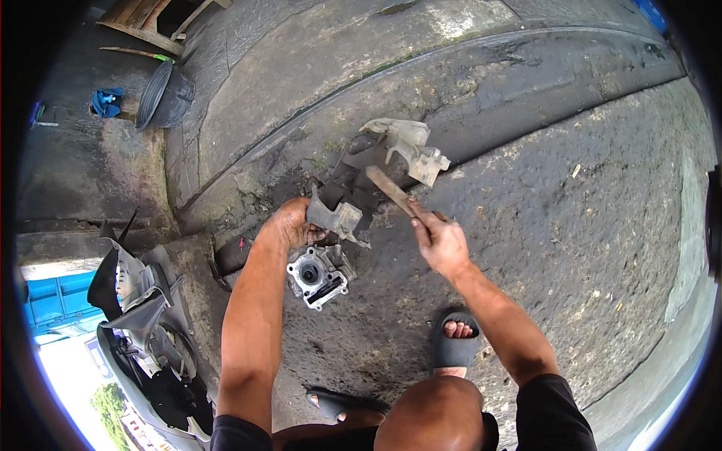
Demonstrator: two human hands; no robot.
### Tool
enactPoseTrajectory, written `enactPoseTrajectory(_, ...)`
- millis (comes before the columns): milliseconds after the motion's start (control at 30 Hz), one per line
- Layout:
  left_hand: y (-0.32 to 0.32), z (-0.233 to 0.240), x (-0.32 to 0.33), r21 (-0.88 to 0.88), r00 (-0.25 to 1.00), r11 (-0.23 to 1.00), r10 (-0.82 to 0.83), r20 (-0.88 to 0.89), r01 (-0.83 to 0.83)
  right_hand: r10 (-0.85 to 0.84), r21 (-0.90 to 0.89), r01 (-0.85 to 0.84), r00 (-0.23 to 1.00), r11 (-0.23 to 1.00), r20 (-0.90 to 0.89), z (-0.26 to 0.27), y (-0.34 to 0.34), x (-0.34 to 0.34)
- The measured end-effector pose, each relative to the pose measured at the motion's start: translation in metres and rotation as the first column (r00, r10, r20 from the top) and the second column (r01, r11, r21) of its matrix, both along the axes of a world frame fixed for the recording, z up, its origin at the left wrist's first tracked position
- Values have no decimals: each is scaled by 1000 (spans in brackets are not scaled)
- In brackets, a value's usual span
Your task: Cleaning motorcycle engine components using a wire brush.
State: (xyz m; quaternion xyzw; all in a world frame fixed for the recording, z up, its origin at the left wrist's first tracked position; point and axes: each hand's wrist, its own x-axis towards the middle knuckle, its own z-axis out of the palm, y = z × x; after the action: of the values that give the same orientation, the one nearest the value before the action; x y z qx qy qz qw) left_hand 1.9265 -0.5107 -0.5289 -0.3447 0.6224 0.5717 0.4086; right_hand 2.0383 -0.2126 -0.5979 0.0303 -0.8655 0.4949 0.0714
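My left hand [294, 223] grips the left edge of a grey, dirty shroud piece [333, 217], which looks like plastic. My right hand [443, 239] is closed around a flat, worn strip [389, 189], perhaps wooden, that points up and left. Beyond the strip's tip, another dusty shroud piece [414, 144] lies on the ground, touched by neither hand. Just below my left hand, an engine cylinder block [316, 279] of bare metal rests on the concrete with its bore facing up. My left fingertips are partly hidden behind the held piece.
Dark motorcycle body panels [152, 338] are piled at the lower left. A black bucket [169, 96] lies tipped at the upper left, near a blue cloth [107, 102] and a wooden frame [141, 31]. A concrete ledge edge [536, 127] crosses the ground. My sandalled feet are close below.
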Motion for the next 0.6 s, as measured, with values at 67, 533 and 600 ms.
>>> enactPoseTrajectory(67,-11,0,2,-5,999,999,-44,-23,44,52,-7,-51,992,999,111,29,15,12)
enactPoseTrajectory(533,-33,-4,-6,115,999,993,9,34,-13,80,-76,-69,984,995,157,75,28,-29)
enactPoseTrajectory(600,-29,-2,2,155,1000,988,3,-25,1,37,-50,-28,981,998,193,98,40,-14)
